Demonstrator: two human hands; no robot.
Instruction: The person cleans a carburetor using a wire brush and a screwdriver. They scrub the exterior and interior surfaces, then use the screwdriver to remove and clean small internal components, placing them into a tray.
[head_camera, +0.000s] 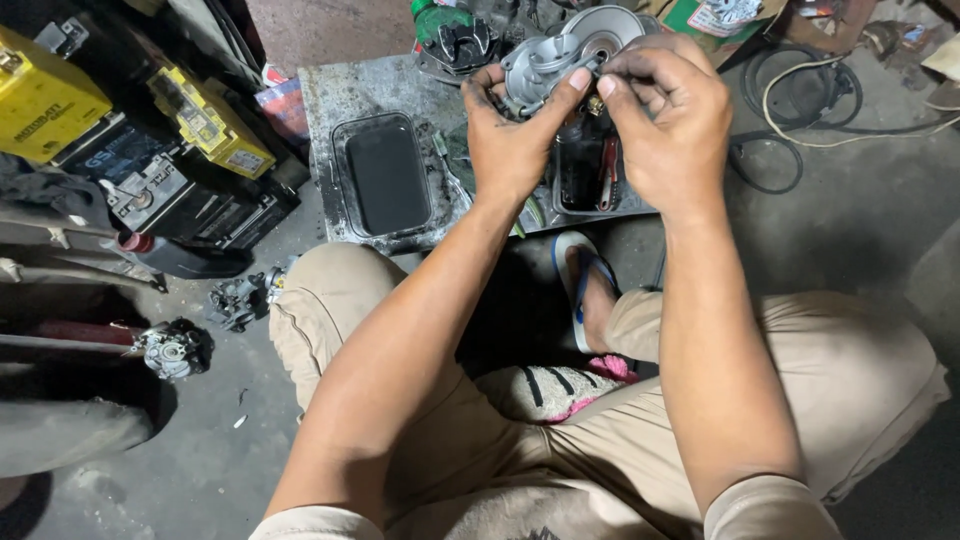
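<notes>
We record both hands raised over a grey, oil-stained metal slab (340, 95), closed together on one item: a round, silver cast-metal engine part (565, 50) with a disc-shaped face and a dark centre hole. Left hand (512, 135): fingers curled under the part, thumb stretched up against its lower edge, grip closed. Right hand (668, 120): fingers bent over the part's right side, thumb and forefinger pinched on a small piece at its lower rim; what that piece is we cannot tell. Beneath the hands: a shallow tray of dark fluid (592, 175). Left of it: a second black rectangular tray (385, 175). Floor, far left: yellow-topped batteries (205, 120).
</notes>
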